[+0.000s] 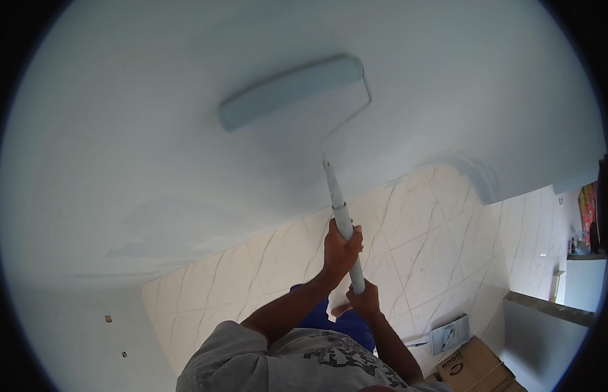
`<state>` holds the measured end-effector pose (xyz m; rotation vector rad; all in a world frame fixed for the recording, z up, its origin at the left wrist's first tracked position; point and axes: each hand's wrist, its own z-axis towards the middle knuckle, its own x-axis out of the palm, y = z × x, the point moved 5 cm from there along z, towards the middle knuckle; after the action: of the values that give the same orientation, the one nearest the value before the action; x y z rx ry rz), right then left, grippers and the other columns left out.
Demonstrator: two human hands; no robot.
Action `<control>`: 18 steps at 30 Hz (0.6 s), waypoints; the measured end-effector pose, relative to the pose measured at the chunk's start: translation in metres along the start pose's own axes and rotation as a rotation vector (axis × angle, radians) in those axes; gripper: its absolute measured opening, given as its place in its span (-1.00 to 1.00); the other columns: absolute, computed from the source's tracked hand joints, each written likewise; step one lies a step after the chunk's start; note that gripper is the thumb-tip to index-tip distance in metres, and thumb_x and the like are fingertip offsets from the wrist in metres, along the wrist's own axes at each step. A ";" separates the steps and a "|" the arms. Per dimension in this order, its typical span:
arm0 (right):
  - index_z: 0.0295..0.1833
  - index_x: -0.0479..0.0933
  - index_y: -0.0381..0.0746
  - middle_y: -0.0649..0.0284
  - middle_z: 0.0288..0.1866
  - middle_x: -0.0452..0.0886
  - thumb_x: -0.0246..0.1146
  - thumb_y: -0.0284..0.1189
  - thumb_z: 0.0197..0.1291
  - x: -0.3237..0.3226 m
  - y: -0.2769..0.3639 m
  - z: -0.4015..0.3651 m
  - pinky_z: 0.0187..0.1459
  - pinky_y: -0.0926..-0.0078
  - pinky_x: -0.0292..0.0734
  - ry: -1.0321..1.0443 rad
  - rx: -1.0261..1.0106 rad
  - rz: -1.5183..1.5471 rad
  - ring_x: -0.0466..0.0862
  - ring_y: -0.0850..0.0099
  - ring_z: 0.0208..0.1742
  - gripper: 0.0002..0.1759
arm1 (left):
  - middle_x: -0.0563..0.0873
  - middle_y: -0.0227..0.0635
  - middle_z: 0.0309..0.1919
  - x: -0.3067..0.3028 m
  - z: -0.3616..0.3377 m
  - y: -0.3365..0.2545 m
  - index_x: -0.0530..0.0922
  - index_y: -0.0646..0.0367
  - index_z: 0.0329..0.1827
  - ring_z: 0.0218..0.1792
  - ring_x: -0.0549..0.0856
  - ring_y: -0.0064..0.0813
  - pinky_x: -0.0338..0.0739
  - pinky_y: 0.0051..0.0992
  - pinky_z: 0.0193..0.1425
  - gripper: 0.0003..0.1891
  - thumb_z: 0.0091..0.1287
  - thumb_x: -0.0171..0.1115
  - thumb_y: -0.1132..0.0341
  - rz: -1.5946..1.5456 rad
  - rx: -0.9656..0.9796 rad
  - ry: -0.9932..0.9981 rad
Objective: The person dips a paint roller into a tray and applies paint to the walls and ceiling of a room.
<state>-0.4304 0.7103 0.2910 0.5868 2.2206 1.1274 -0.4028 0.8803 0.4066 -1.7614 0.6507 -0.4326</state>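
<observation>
A paint roller (291, 93) with a wide blue-grey sleeve lies against the pale blue wall (147, 137), tilted so that its right end is higher. From that end a bent wire frame runs down to a long grey pole. My left hand (343, 249) is wrapped round the pole just under its collar. Lower down, my right hand (365, 302) grips the pole's bottom end. Darker, wet-looking patches of paint show on the wall around the roller and at the lower left.
Marble-look tiles (252, 264) cover the floor. At the lower right are a flat grey tray (450, 334) and a cardboard box (477, 370). A low grey partition (542, 340) stands further right. Small wall openings (108, 319) are at the lower left.
</observation>
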 end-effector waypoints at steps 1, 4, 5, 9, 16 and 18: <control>-0.22 0.60 -0.34 0.03 -0.39 0.71 0.36 -0.45 -0.03 -0.004 0.017 0.000 -0.21 0.27 0.62 -0.035 -0.032 0.025 0.75 0.20 -0.28 -0.75 | 0.56 -0.30 -0.51 0.000 0.000 -0.018 0.35 0.31 -0.03 -0.62 0.61 -0.50 0.56 -0.45 -0.50 -0.75 0.33 0.20 0.44 -0.030 0.047 0.002; -0.27 0.59 -0.34 0.09 -0.41 0.71 0.36 -0.46 -0.05 -0.017 0.069 0.010 -0.24 0.34 0.61 -0.079 -0.104 0.064 0.74 0.35 -0.34 -0.78 | 0.56 -0.31 -0.48 0.002 0.006 -0.072 0.34 0.29 -0.02 -0.62 0.60 -0.53 0.55 -0.45 -0.51 -0.76 0.34 0.18 0.45 -0.091 0.137 0.017; -0.27 0.59 -0.34 0.09 -0.41 0.71 0.36 -0.46 -0.05 -0.018 0.079 0.010 -0.24 0.33 0.61 -0.085 -0.145 0.087 0.75 0.34 -0.34 -0.78 | 0.56 -0.32 -0.47 0.001 0.009 -0.081 0.33 0.29 -0.02 -0.62 0.60 -0.53 0.56 -0.45 -0.51 -0.75 0.34 0.18 0.45 -0.091 0.170 0.034; -0.26 0.59 -0.34 0.09 -0.42 0.70 0.35 -0.47 -0.04 -0.004 0.033 0.020 -0.24 0.32 0.61 -0.098 -0.108 0.039 0.75 0.33 -0.35 -0.79 | 0.54 -0.31 -0.48 0.001 0.016 -0.037 0.32 0.30 -0.02 -0.61 0.60 -0.52 0.56 -0.44 -0.51 -0.74 0.34 0.18 0.45 -0.094 0.116 0.043; -0.27 0.59 -0.34 0.08 -0.43 0.70 0.33 -0.48 -0.05 0.001 0.007 -0.013 -0.23 0.32 0.61 -0.046 0.049 0.058 0.73 0.32 -0.38 -0.80 | 0.55 -0.30 -0.47 0.001 0.001 -0.001 0.33 0.31 -0.03 -0.62 0.61 -0.50 0.56 -0.45 -0.52 -0.75 0.33 0.19 0.46 -0.055 0.010 0.060; -0.27 0.58 -0.34 0.07 -0.43 0.70 0.33 -0.48 -0.05 -0.010 0.043 -0.004 -0.24 0.32 0.61 -0.107 -0.067 0.055 0.73 0.31 -0.38 -0.80 | 0.54 -0.30 -0.47 0.002 0.004 -0.039 0.33 0.30 -0.03 -0.62 0.61 -0.51 0.56 -0.45 -0.52 -0.75 0.33 0.19 0.47 -0.094 0.048 0.053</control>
<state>-0.4203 0.7258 0.3312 0.6680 2.0794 1.1655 -0.3906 0.8895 0.4428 -1.7446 0.5918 -0.5561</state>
